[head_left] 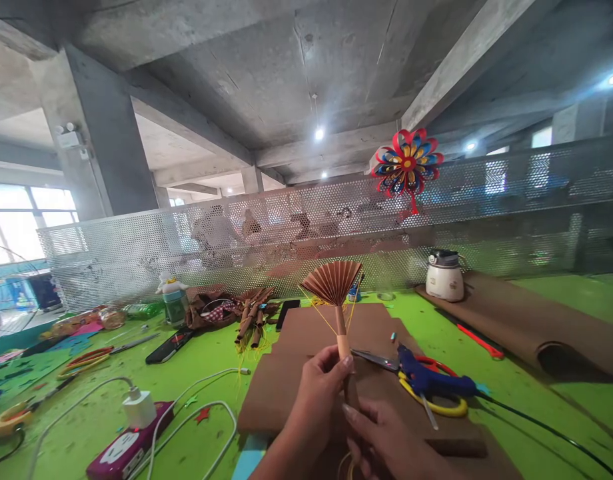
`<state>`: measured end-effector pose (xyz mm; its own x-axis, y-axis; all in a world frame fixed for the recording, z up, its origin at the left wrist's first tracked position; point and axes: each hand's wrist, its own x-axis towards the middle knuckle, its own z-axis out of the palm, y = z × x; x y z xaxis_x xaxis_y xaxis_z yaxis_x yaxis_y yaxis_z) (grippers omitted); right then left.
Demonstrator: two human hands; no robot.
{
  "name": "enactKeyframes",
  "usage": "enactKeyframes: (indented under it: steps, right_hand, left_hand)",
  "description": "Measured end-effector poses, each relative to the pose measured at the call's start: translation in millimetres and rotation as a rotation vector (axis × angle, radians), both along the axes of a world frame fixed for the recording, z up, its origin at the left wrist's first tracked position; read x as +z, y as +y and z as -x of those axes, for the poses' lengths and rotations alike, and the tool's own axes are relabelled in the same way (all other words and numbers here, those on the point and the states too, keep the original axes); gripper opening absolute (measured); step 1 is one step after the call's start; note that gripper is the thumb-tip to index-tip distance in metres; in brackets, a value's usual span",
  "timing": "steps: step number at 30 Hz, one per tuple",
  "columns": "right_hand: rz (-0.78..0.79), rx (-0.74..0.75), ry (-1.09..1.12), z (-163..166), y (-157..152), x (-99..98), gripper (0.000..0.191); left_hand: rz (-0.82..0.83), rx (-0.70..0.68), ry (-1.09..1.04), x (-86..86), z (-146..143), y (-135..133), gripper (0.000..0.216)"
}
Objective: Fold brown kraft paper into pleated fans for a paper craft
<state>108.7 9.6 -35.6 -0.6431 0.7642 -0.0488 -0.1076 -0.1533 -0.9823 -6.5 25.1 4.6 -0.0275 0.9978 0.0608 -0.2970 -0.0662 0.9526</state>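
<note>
A brown pleated paper fan (332, 281) on a thin rolled brown paper handle (342, 337) stands upright in front of me, with thin yellow strings trailing from it. My left hand (320, 393) pinches the handle just below the fan. My right hand (386, 443) grips the handle's lower part, with fingers closed round it. Both hands hover over a stack of brown paper sheets (281, 390) on the green table (211, 353).
A blue glue gun (429, 379) lies on scissors (386, 363) to the right. A brown paper roll (526, 327) and white jar (444, 275) stand far right. Power strip with charger (131, 440), cables, rolled paper sticks (251, 317), phone (169, 345) lie left. Mesh partition (136, 253) carries a paper flower (408, 163).
</note>
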Motion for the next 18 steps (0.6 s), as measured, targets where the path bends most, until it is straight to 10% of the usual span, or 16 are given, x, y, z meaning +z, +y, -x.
enactKeyframes:
  steps: [18]
  right_hand:
    - [-0.05, -0.005, 0.014, 3.2, 11.4, -15.9, 0.061]
  left_hand:
    - [-0.029, 0.072, 0.088, 6.6, -2.1, -3.8, 0.048]
